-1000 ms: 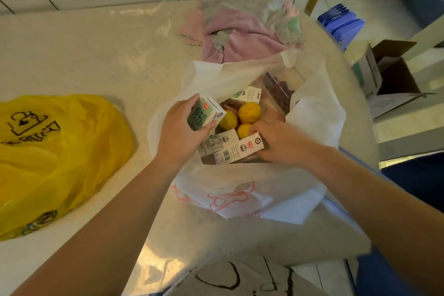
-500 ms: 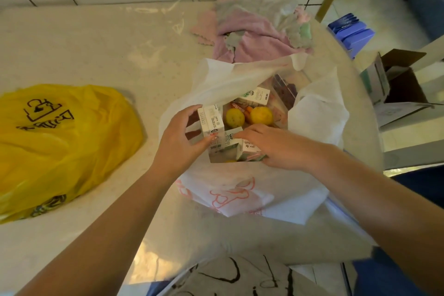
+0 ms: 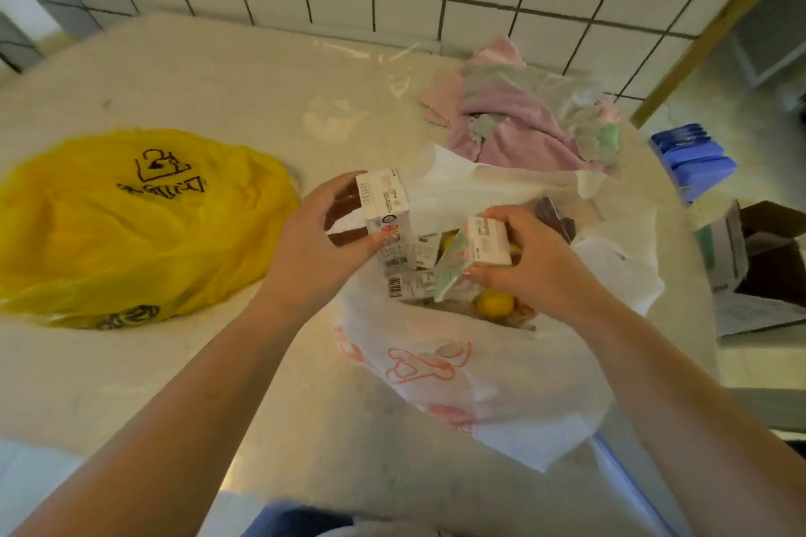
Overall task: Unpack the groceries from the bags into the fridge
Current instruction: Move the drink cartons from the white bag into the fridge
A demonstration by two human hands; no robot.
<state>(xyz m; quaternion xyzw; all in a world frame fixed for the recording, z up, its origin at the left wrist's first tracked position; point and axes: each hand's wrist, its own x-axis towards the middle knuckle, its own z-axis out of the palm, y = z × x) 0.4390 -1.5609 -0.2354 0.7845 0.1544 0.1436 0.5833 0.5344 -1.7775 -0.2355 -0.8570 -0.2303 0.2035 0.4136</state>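
Observation:
A white plastic bag with a red print lies open on the counter. My left hand grips a small white drink carton, upright above the bag's left rim. My right hand grips a second small carton, tilted over the bag's mouth. Inside the bag I see more cartons, a yellow citrus fruit and a dark packet. A full yellow bag lies closed on the counter to the left.
A heap of pink and grey cloths lies behind the white bag against the tiled wall. An open cardboard box and blue items sit on the floor to the right of the counter.
My left hand raised its carton out of the bag to the left rim. My right hand took hold of a second carton and lifted it above the bag's contents.

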